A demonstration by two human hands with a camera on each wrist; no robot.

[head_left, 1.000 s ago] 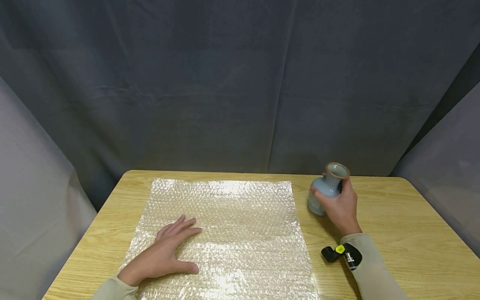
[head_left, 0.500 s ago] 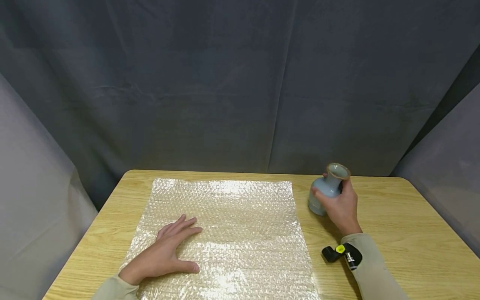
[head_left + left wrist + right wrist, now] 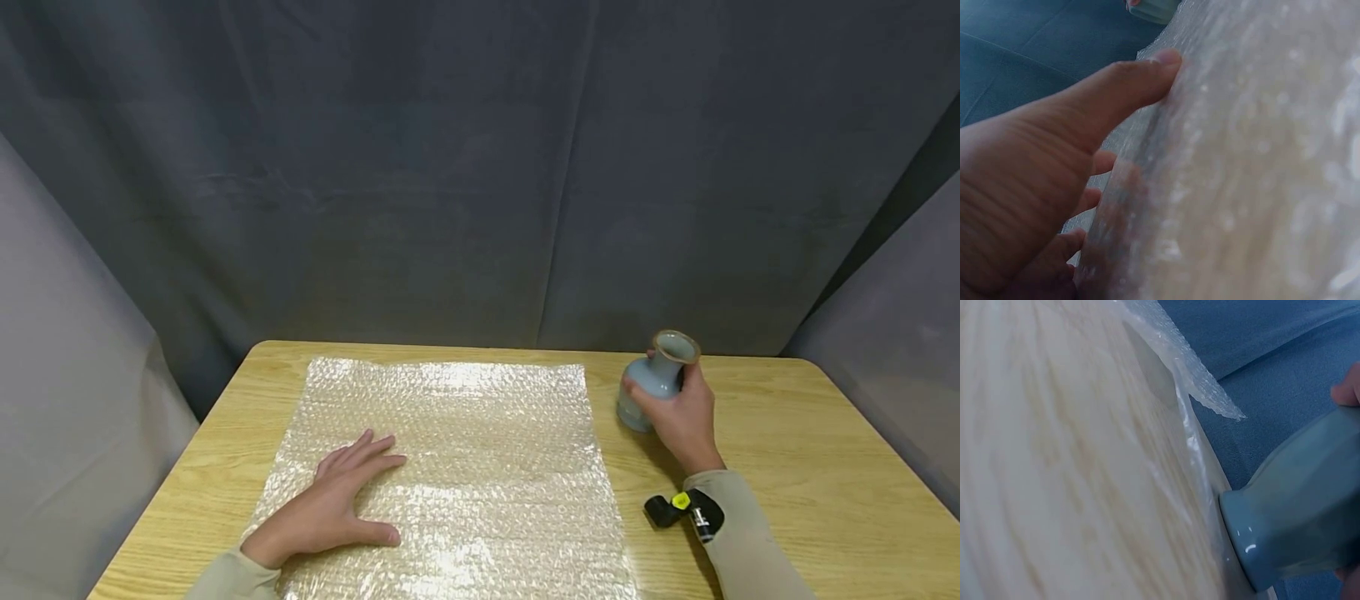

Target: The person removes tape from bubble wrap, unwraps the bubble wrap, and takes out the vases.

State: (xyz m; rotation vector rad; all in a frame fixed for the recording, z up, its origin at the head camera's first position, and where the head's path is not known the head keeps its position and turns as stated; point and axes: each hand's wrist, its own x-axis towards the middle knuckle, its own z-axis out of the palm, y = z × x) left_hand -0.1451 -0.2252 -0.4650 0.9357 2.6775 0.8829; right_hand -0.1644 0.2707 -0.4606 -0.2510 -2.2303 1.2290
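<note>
A pale blue glazed vase [image 3: 651, 377] with a brown rim stands upright at the back right of the table. My right hand [image 3: 681, 417] grips it around the body, thumb on the near side and fingers behind. In the right wrist view the base of the vase [image 3: 1272, 531] meets the tabletop. A sheet of clear bubble wrap [image 3: 480, 442] lies flat, left of the vase. My left hand [image 3: 326, 508] rests on its left part with fingers spread. In the left wrist view, the thumb and fingertips of the left hand [image 3: 1041, 162] touch the bubble wrap [image 3: 1241, 156].
The wood-grain table [image 3: 810, 467] has rounded back corners. Behind it hangs a dark grey curtain [image 3: 420, 183], with lighter grey cloth [image 3: 67, 375] at the left. A small black wrist camera [image 3: 663, 510] sits on the right sleeve.
</note>
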